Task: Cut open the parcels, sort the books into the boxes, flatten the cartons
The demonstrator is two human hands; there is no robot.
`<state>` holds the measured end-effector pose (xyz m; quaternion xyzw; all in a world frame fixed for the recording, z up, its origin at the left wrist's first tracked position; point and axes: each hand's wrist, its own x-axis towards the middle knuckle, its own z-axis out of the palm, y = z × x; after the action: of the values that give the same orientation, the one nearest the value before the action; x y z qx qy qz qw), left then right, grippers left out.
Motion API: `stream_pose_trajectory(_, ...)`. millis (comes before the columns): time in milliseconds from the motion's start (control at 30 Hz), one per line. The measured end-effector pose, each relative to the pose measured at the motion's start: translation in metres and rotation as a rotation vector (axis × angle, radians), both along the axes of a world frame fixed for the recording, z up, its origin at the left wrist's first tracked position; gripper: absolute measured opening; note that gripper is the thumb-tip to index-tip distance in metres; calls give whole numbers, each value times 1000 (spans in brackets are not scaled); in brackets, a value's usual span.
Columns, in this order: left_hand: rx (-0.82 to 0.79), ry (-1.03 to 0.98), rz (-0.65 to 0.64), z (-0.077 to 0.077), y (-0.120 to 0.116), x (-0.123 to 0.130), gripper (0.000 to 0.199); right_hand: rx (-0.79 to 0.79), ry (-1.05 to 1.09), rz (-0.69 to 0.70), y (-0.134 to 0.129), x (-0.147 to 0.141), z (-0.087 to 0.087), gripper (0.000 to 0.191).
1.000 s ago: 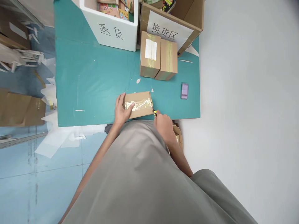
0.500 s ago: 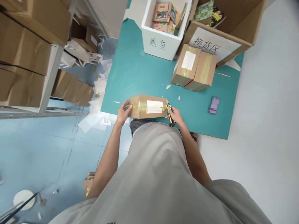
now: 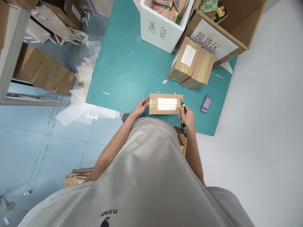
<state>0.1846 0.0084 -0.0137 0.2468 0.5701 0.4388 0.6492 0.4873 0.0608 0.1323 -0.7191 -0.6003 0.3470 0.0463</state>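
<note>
A taped cardboard box (image 3: 153,108) with a white label lies flat on the green table (image 3: 123,69), close to its front edge. At the box's left end is my left hand (image 3: 141,106), its fingers against that side. My right hand (image 3: 187,116) is closed round a black and yellow box cutter (image 3: 183,122). The cutter's tip lies over the taped right end of the box. Whether the blade has cut into the tape cannot be made out.
Two taped boxes (image 3: 193,63) stand behind, beside a white bin (image 3: 157,34) and a large carton (image 3: 246,47), both holding booklets. A purple item (image 3: 206,104) lies on the right. Shelving (image 3: 11,53) and scattered paper (image 3: 81,91) are on the left.
The view has shifted. The box now lies flatter and squarer to me, and my left hand has loosened from round its left end. The cutter stays at the right end.
</note>
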Motion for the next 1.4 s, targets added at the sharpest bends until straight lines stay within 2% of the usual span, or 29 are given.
stream_pose_trajectory(67,82,41,-17,12,-4,-4,77,-26,-109,36,-5,-1,2,37)
stream_pose_trajectory(167,206,160,-30,36,-12,-12,72,53,-257,122,-11,-7,13,44)
stream_pose_trajectory(233,248,246,-70,49,-14,-13,66,77,-298,235,-11,-17,24,48)
stream_pose_trajectory(300,275,334,-116,55,-15,-11,61,56,-295,394,-9,-31,35,49)
stream_pose_trajectory(467,281,415,-159,46,-14,-3,59,12,-366,779,6,-74,49,45)
stream_pose_trajectory(633,273,393,-174,41,-14,-4,59,-32,-458,979,21,-103,50,41)
stream_pose_trajectory(867,249,345,-139,40,-15,-2,60,-23,-523,1090,29,-116,48,39)
stream_pose_trajectory(1167,221,397,-159,34,-14,-1,62,21,-600,1202,35,-131,49,41)
stream_pose_trajectory(1300,213,407,-150,32,-14,-1,64,-11,-666,1170,45,-116,51,40)
stream_pose_trajectory(1400,217,410,-153,30,-15,-2,64,-71,-750,1089,56,-82,55,41)
